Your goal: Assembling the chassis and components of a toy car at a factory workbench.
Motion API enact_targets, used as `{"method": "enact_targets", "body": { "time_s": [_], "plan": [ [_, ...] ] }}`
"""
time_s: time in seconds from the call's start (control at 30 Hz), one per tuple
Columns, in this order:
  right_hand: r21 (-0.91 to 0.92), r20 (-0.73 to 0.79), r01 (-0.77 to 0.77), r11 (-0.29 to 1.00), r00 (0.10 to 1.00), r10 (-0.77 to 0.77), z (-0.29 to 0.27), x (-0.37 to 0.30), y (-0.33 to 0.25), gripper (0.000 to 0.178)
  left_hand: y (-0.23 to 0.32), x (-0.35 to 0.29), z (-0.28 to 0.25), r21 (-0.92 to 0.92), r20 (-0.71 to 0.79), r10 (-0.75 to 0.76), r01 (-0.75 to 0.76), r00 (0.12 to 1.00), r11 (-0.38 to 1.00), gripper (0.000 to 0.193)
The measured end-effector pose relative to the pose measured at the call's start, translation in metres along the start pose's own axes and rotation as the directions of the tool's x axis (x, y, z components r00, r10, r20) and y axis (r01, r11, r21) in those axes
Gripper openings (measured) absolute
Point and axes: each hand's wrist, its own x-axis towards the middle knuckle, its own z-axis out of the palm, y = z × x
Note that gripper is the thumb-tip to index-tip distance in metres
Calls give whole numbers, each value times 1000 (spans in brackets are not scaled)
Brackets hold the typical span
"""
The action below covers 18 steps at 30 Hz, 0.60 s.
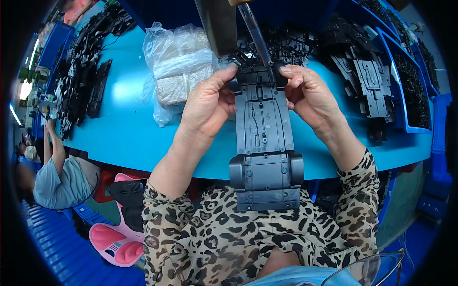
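A black plastic toy-car chassis [265,124] with wheels is held between my two hands, its underside facing up. My left hand [210,100] grips the far left end, thumb by the far left wheel. My right hand [307,90] grips the far right end in the same way, with thumb and fingers round the far right wheel [281,76]. A slim metal rod [255,35], like a powered screwdriver shaft, comes down from above. Its tip meets or hangs just over the chassis's far end; I cannot tell which.
A plastic-wrapped block [181,71] sits left of my hands on the blue table [124,128]. Black parts [83,71] pile up at the far left, and more chassis [372,86] stack at the right beside a blue bin [405,126]. Another person [64,181] sits at left, near a pink chair [119,238].
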Motion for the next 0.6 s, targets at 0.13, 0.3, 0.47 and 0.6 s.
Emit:
{"method": "enact_targets", "body": {
  "time_s": [0.13, 0.3, 0.47, 0.6],
  "plan": [
    [-10, -21, 5, 1000, 1000, -6, 1, -1, 0, 8, -2, 3, -2, 0, 10, -20, 20, 1000, 1000, 13],
    [-14, -12, 3, 1000, 1000, -4, 1, 0, 0, 8, -3, 5, -5, 38, -24, -14, 15, 1000, 999, 13],
    [-16, -37, 9, 1000, 999, -9, 4, -2, -2, 8, -2, 3, -1, 47, -37, -6, 7, 999, 999, 14],
    [-3, -33, 5, 1000, 999, -5, 4, -1, -1, 8, -1, 0, 5, 37, -56, 0, 2, 998, 999, 14]
  ]
}}
